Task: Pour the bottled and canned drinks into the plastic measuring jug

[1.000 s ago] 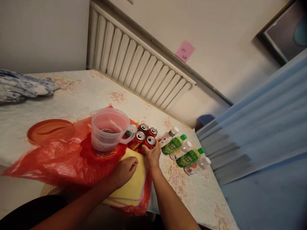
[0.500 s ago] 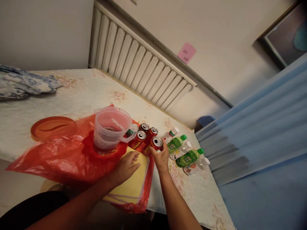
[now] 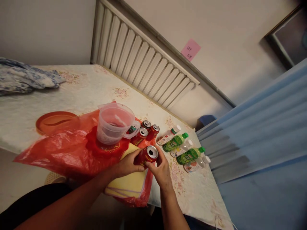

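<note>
Between both hands is a red drink can (image 3: 145, 156) with an opened silver top, held slightly tilted above the yellow cloths (image 3: 133, 180). My left hand (image 3: 128, 164) wraps its left side. My right hand (image 3: 161, 167) grips it from the right, with the thumb across the front. Behind it, several more red cans (image 3: 141, 135) stand together. To their left, a clear plastic jug (image 3: 115, 124) with some dark liquid low inside rests on a red scalloped dish (image 3: 92, 145), its handle beside the cans.
A red plastic bag (image 3: 64, 156) spreads under the dish and cloths. An orange lid (image 3: 56, 121) lies at left, near a bundled blue-and-white cloth (image 3: 28, 78). Several bottles (image 3: 177, 142) lie in a row at right. A radiator (image 3: 139, 57) and blue curtain (image 3: 259, 134) border the table.
My right hand has brought the red can nearer and away from the other cans. My left hand has moved right and closed on the can too.
</note>
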Tool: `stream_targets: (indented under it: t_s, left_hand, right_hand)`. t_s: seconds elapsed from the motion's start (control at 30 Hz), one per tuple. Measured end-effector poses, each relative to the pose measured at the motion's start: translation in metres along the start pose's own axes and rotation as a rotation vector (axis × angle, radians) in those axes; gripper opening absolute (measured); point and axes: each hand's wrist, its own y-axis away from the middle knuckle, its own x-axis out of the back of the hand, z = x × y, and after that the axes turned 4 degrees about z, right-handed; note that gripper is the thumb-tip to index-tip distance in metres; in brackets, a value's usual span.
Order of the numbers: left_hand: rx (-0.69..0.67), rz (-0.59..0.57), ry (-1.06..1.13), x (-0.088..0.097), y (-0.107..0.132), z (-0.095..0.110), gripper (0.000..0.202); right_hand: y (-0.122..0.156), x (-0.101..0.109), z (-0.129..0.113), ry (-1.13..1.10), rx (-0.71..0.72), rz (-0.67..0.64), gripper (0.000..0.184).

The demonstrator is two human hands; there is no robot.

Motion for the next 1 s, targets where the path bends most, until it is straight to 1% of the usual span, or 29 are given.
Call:
stream_targets:
  t_s: [0.13,0.27,0.4,0.53,0.7,0.77,1.0]
  left_hand:
    - [-0.015,0.014,-0.013,0.002,0.000,-0.006,0.081]
    - [-0.047,0.083,-0.097,0.002,0.001,-0.006,0.079]
    - [-0.060,0.127,-0.178,0.003,0.002,-0.005,0.074]
    - [-0.071,0.139,-0.177,0.002,0.003,-0.003,0.073]
    - [-0.040,0.141,-0.218,0.000,0.006,0.007,0.071]
    - [-0.018,0.114,-0.213,0.001,0.007,0.010,0.071]
    - [0.089,-0.089,-0.096,0.007,0.009,0.010,0.068]
  right_hand:
    - [0.008,-0.005,0.001,0.009,-0.013,0.034,0.080]
    - [0.013,-0.012,0.005,0.031,-0.040,0.076,0.087]
    - [0.014,-0.018,0.006,0.084,-0.040,0.099,0.084]
    - [0.015,-0.020,0.001,0.140,-0.009,0.104,0.077]
    - [0.016,-0.020,-0.001,0.185,-0.008,0.119,0.076]
    - [0.017,-0.019,0.001,0.193,-0.019,0.113,0.076]
    - [0.022,-0.013,0.008,0.196,-0.056,0.078,0.075]
